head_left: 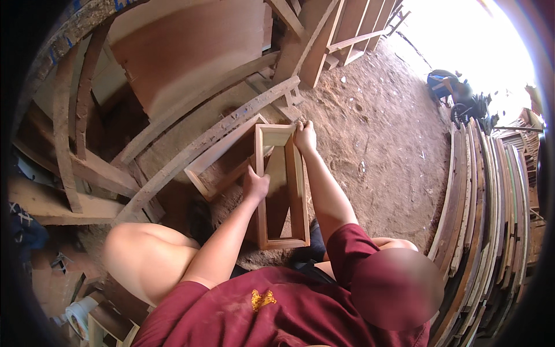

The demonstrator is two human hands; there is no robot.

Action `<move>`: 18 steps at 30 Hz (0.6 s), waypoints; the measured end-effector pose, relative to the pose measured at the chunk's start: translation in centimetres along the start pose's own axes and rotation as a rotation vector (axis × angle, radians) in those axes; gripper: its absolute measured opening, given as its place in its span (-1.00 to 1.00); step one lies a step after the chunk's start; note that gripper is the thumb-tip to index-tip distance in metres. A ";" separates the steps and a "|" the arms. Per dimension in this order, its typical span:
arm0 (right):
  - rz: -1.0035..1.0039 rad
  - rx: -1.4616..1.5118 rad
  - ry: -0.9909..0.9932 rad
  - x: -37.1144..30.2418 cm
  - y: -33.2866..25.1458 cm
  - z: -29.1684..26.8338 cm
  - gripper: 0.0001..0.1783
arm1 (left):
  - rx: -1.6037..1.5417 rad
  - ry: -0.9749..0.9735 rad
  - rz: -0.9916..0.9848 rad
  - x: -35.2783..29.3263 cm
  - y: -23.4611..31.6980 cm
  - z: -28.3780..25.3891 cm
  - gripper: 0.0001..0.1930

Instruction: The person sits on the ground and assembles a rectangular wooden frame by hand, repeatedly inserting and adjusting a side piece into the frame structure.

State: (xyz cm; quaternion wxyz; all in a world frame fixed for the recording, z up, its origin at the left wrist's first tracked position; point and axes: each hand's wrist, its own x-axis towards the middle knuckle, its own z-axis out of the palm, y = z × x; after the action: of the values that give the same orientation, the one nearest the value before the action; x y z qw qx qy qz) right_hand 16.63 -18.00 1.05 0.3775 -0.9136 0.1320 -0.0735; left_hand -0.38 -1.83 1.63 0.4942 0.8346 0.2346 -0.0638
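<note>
Between my knees stands a long rectangular wooden frame [298, 202], like a drawer or box, with its opening turned toward me. My left hand [255, 184] is closed on its left side, about halfway along. At the far right corner my right hand [305, 137] grips the rim, its fingers bent over the edge. A second wooden frame [199, 182] of similar make lies on the ground just left of the first and is partly covered by it and by my left hand.
Curved wooden rails of a timber structure [202, 139] run across the left. Large panels [191, 58] and shelf-like frames [352, 34] stand at the back. Stacked long boards [474, 214] line the right, with a motorbike [462, 101] beyond. The ground [376, 150] is bare dirt.
</note>
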 end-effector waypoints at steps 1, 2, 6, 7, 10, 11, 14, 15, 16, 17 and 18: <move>0.015 -0.009 -0.033 0.9 -0.3 0.1 -0.50 | -0.008 0.002 0.003 0.1 -0.2 0.1 -0.07; 0.032 -0.018 -0.064 1.5 -0.5 0.1 -0.47 | -0.015 0.001 0.009 0.3 -0.4 0.2 -0.03; 0.034 0.002 -0.061 1.0 0.6 0.4 -0.47 | -0.004 0.034 0.060 0.8 -1.5 1.3 0.05; 0.061 0.007 -0.086 -0.1 0.6 -0.1 -0.47 | -0.014 0.071 0.081 0.7 -1.6 1.3 0.00; -0.018 0.042 -0.040 -4.2 1.4 -1.3 -0.57 | -0.045 0.110 0.100 0.5 -1.7 1.2 -0.18; -0.013 0.055 -0.057 -5.6 1.6 -1.7 -0.57 | -0.057 0.083 0.067 0.7 -1.9 1.1 -0.26; -0.001 0.076 -0.087 -8.5 1.1 -3.3 -0.56 | -0.083 0.050 0.031 0.4 -1.5 0.6 -0.48; -0.002 0.073 -0.075 -8.6 1.1 -3.4 -0.55 | -0.085 0.046 0.030 0.2 -1.1 0.3 -0.54; -0.003 0.072 -0.065 -8.6 0.9 -3.4 -0.55 | -0.088 0.032 0.020 0.1 -0.8 0.0 -0.54; 0.015 0.048 -0.113 -7.8 0.5 -3.3 -0.51 | -0.091 0.020 0.007 0.0 -0.4 -0.4 -0.54; 0.018 0.038 -0.085 -6.6 0.3 -3.1 -0.50 | -0.088 0.000 0.005 -0.2 0.0 -0.4 -0.53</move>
State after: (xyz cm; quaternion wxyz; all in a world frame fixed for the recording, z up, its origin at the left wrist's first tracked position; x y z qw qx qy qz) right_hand 9.55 -18.36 2.77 0.4007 -0.9073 0.1229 -0.0337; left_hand -0.65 -1.51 1.91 0.5306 0.8126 0.2353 -0.0520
